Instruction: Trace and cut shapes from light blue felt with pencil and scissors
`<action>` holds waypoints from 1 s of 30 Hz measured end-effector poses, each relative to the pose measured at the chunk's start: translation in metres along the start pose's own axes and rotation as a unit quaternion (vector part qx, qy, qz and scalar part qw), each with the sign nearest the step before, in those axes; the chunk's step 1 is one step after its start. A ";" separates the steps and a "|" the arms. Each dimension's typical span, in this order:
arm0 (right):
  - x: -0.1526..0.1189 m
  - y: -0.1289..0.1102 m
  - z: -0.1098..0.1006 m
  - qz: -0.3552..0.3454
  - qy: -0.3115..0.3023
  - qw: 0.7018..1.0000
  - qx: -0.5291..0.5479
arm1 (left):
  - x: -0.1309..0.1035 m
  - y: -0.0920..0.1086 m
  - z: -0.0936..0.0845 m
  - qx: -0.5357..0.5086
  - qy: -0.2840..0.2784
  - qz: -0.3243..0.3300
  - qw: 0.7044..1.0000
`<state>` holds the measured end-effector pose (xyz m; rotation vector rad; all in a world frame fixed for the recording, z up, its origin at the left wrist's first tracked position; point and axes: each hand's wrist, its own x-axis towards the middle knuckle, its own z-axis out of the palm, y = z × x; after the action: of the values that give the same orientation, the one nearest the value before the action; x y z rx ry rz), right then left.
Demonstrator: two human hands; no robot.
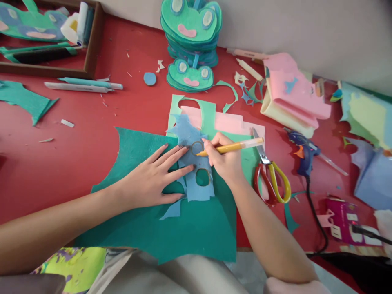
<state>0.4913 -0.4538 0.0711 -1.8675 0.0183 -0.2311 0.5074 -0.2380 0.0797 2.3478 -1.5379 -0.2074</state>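
My right hand [223,157] is closed on a yellow pen [232,147], its tip at a drawn circle on a blue felt piece [200,193]. Below that circle the blue piece has a round hole. My left hand [156,175] lies flat with fingers spread, fingertips on the blue piece and palm over a large dark green felt sheet [196,232]. Light green felt [208,110] and pink felt [228,121] lie partly under the blue piece. Just right of my right hand are scissors [267,161] with one red and one yellow handle.
Stacked green frog-face cutouts [191,36] stand at the back of the red table [137,53]. A brown tray [94,41] sits at back left. On the right are folded pink felt [290,90], a glue gun [304,155] and a purple power strip [343,220].
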 end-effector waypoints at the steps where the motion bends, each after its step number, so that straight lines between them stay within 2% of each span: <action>1: 0.000 0.000 0.000 0.004 -0.001 1.000 -0.002 | 0.000 0.000 0.000 0.000 0.001 0.000 1.000; 5: 0.001 0.001 -0.001 -0.005 -0.006 1.000 -0.005 | 0.000 0.000 -0.001 0.003 -0.007 -0.002 1.000; 11: 0.001 0.003 -0.002 -0.011 0.038 0.999 -0.013 | 0.000 0.000 -0.001 0.004 -0.005 -0.001 1.000; 30: -0.001 -0.003 0.000 -0.003 0.007 0.999 -0.031 | -0.001 0.000 0.000 0.000 -0.001 0.000 1.000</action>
<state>0.4898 -0.4525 0.0740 -1.9281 0.0309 -0.2504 0.5071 -0.2374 0.0794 2.3487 -1.5394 -0.2100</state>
